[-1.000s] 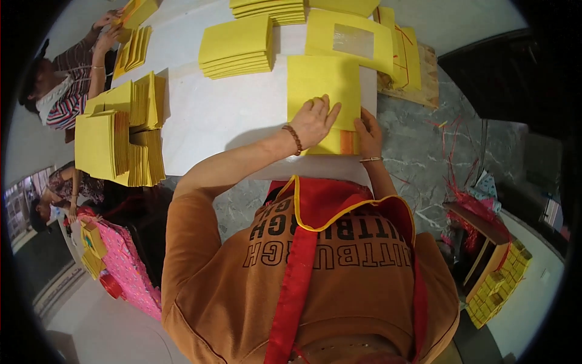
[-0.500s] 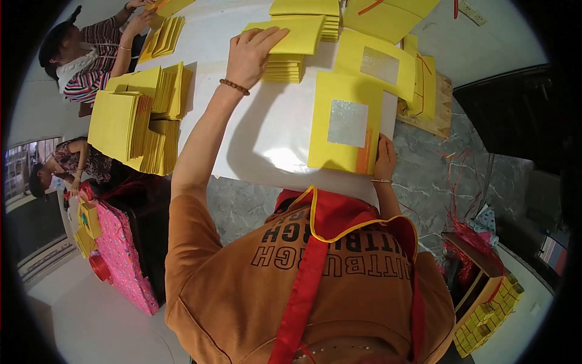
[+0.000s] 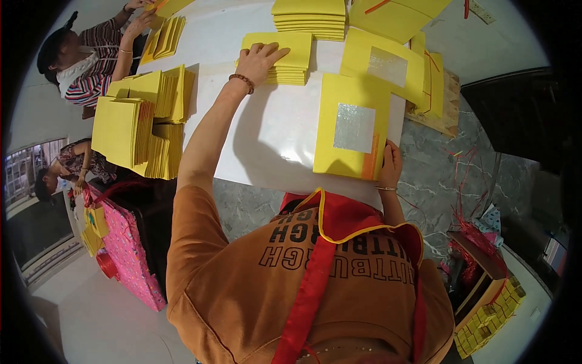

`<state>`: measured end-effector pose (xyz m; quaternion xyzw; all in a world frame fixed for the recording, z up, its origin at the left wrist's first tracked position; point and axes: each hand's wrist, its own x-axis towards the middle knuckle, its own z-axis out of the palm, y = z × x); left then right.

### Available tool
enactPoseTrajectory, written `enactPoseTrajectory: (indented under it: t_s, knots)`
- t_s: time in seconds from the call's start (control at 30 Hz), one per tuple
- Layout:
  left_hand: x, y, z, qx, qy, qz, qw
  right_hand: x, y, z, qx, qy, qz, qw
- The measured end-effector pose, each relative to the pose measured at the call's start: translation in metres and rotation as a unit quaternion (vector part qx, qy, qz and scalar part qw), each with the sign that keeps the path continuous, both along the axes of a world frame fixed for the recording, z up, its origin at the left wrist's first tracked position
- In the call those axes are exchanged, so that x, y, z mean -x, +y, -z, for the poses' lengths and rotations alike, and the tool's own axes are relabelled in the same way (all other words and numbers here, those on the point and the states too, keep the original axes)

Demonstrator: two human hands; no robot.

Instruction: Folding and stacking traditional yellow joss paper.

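My left hand lies on a neat stack of folded yellow paper near the middle of the table, its fingers spread across the top packet. A brown bead bracelet circles that wrist. At the table's right edge, my right hand closes its fingers on the margin of a yellow paper sheet; part of the grip is hidden. This sheet carries a silver square and an orange strip. Just beyond it rests another yellow sheet with a silver square.
Several yellow paper bundles stand on the table's left side. Behind my left hand is a second yellow stack. A person handles yellow paper at far left; another is by a pink-covered table. Red strands hang at right.
My left hand has lowered the top yellow packet onto the stack and now lies flat on it. My right hand stays at the sheet's edge. The whole view has shifted slightly.
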<state>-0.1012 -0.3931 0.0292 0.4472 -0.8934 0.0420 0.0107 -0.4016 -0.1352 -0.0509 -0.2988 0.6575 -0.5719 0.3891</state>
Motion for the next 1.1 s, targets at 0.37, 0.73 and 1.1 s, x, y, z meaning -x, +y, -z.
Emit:
enactPoseTrajectory:
  t_s: [0.37, 0.73, 1.1]
  knots:
    - [-0.006, 0.007, 0.011, -0.015, 0.006, 0.018, 1.000, 0.004, 0.000, -0.001, 0.004, -0.056, 0.004, 0.998]
    - [0.008, 0.025, -0.021, 0.022, 0.059, 0.042, 0.997, 0.006, 0.002, -0.007, -0.008, -0.079, -0.020, 0.997]
    - [0.096, 0.189, -0.001, -0.113, 0.161, 0.275, 0.941, 0.007, -0.007, -0.012, -0.017, -0.083, -0.024, 0.996]
